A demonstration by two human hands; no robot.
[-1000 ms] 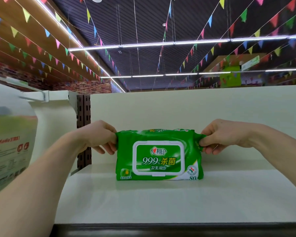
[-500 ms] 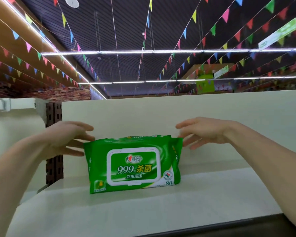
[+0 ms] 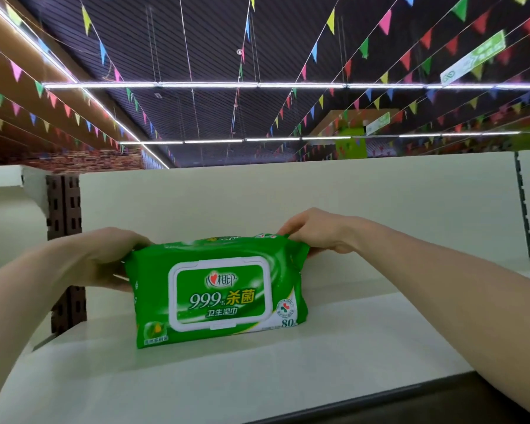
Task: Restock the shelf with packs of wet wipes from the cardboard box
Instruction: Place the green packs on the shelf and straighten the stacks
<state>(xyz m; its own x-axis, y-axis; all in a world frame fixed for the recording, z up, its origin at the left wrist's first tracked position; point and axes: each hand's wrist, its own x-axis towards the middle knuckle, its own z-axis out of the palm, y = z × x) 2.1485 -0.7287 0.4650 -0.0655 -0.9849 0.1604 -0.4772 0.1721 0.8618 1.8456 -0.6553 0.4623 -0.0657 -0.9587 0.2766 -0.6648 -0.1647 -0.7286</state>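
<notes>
A green pack of wet wipes [image 3: 221,292] stands on its long edge on the pale shelf [image 3: 288,377], about midway along the visible stretch and set back a little from the dark front edge. Its face is turned to the camera, showing a white-framed flip lid [image 3: 220,293] with green and yellow print. The pack leans slightly, its top edge tipped towards the right

The left hand [image 3: 104,258] grips the left end of the pack: the thumb side lies over the upper left corner and the fingers [image 3: 120,281] curl round behind the end. The right hand [image 3: 315,232] holds the upper right corner, with fingers laid on the top edge and others tucked under the crimped side seam, pinching it. Both forearms reach in from the lower corners of the view

Behind the pack rises the shelf's cream back panel [image 3: 288,194]. A brown slotted post [image 3: 63,215] stands at the left, just behind the left wrist, and a slotted strip [image 3: 523,209] runs down the panel at the far right. Above the panel, strings of coloured pennants [image 3: 386,22] cross a dark slatted ceiling lit by long light strips [image 3: 208,85]
</notes>
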